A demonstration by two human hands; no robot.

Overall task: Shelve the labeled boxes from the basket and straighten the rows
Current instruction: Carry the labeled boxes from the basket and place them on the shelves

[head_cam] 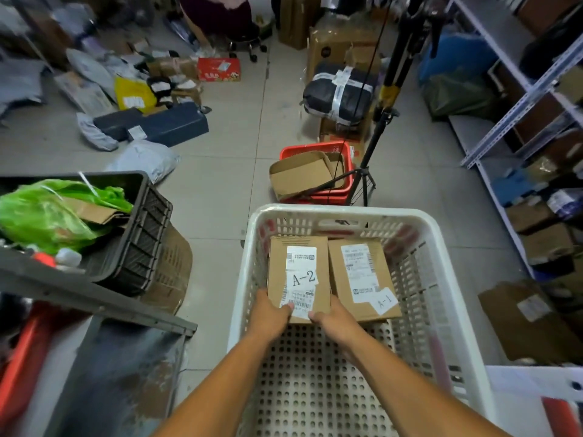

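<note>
Down at the near end of the brown cardboard box marked A-2 point(298, 272), the left hand point(271, 310) and the right hand point(328, 316) clasp its two near corners, thumbs pressed on the white shipping label on top, fingers curled round the edges and out of sight. Using both hands keeps the box level, and the label faces up, probably so its shelf code can be read before it is lifted. It sits at the far end of the white perforated plastic basket point(441, 247). Just beside it on the right lies a second brown cardboard box marked A-1 point(362, 279), slightly skewed and untouched. Off to the right stands the grey metal shelving unit point(517, 99), partly filled with parcels, presumably where both boxes belong. Neither box is shelved yet.
</note>
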